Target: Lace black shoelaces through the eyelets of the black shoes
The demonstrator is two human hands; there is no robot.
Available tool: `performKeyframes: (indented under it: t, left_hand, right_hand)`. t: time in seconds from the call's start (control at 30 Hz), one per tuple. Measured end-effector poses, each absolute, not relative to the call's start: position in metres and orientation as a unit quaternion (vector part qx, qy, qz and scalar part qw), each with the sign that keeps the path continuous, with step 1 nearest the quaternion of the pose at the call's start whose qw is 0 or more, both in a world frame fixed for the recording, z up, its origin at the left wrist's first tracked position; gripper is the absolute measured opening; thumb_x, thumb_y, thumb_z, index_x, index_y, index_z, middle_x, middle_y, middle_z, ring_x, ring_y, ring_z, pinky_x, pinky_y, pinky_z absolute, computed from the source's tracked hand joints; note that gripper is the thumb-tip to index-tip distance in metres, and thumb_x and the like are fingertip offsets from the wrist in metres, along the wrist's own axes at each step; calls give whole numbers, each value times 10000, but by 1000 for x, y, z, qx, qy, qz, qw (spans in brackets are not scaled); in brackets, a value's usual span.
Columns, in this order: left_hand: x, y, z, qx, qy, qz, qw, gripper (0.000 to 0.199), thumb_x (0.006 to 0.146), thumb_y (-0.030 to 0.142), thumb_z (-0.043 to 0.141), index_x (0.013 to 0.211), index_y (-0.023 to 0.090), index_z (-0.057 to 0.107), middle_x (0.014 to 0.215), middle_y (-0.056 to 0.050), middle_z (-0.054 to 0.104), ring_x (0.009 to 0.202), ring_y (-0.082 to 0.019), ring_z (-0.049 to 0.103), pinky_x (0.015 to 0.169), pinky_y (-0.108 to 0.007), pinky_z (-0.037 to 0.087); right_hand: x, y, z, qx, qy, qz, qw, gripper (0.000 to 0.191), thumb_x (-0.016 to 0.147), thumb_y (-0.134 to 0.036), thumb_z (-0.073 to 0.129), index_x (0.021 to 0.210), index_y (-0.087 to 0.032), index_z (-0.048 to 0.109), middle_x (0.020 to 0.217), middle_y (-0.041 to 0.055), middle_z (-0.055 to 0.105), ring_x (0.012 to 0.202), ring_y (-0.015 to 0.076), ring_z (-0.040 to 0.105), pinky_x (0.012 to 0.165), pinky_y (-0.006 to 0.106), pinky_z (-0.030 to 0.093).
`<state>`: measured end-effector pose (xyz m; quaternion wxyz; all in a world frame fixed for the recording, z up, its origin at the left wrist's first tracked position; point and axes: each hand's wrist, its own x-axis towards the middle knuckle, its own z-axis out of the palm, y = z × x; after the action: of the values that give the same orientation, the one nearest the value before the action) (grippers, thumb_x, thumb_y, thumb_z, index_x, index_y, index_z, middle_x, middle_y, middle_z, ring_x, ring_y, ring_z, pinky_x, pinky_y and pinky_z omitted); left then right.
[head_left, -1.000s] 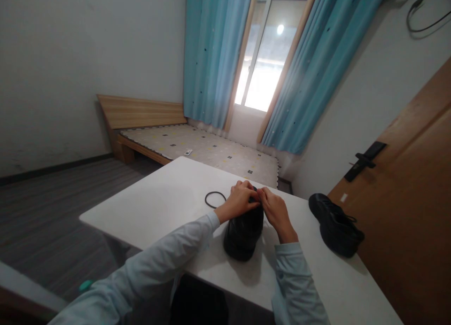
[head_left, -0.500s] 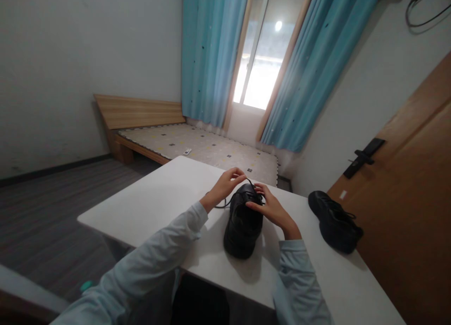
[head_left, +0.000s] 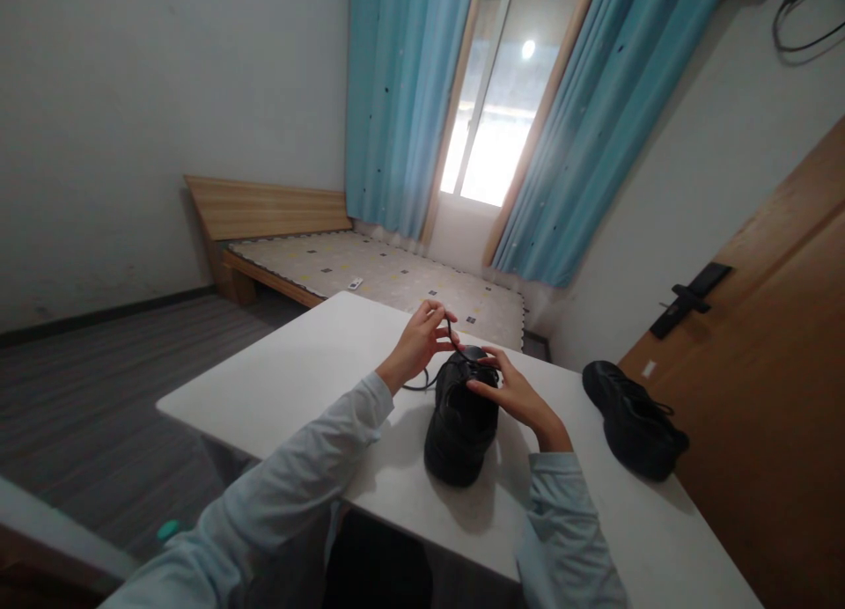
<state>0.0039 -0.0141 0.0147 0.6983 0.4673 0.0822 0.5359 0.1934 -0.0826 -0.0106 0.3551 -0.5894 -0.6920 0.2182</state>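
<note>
A black shoe (head_left: pixel 460 424) stands on the white table with its heel toward me and its toe pointing away. My left hand (head_left: pixel 422 341) pinches a black shoelace (head_left: pixel 451 332) above the front of the shoe, and the lace runs taut down to the eyelets. Another stretch of lace loops out to the left of the shoe. My right hand (head_left: pixel 511 389) grips the shoe from the right, thumb by the opening and fingers over the laced part. Its fingertips are partly hidden among the laces.
A second black shoe (head_left: pixel 634 422), laced, lies at the table's right edge beside a wooden door (head_left: pixel 779 371). The white table (head_left: pixel 277 371) reaches toward a bed (head_left: pixel 383 266) under a curtained window. A small white object (head_left: pixel 355 283) rests on the bed.
My left hand has risen slightly and drawn the lace upward, its lower fingers more spread. My right hand stays on the shoe. The whole view has shifted a little.
</note>
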Motion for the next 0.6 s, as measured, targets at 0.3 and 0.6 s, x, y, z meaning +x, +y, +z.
performKeyframes:
  t: [0.3, 0.6]
  left_hand:
    - [-1, -4, 13, 524, 96, 570, 626, 292, 787, 408, 605, 824, 195, 407, 827, 49, 476, 467, -15, 454, 439, -162, 389]
    - [-10, 6, 14, 518, 83, 600, 604, 288, 785, 404, 606, 843, 202, 409, 829, 54, 461, 487, -17, 453, 459, -166, 391]
  right_hand:
    - [195, -81, -11, -590, -692, 240, 340, 662, 664, -481, 700, 1222, -225, 452, 1201, 106, 577, 1142, 274, 524, 957, 449, 395]
    - [199, -80, -16, -590, -689, 261, 330, 657, 670, -475, 692, 1216, -232, 420, 1215, 112, 551, 1185, 270, 489, 971, 445, 375]
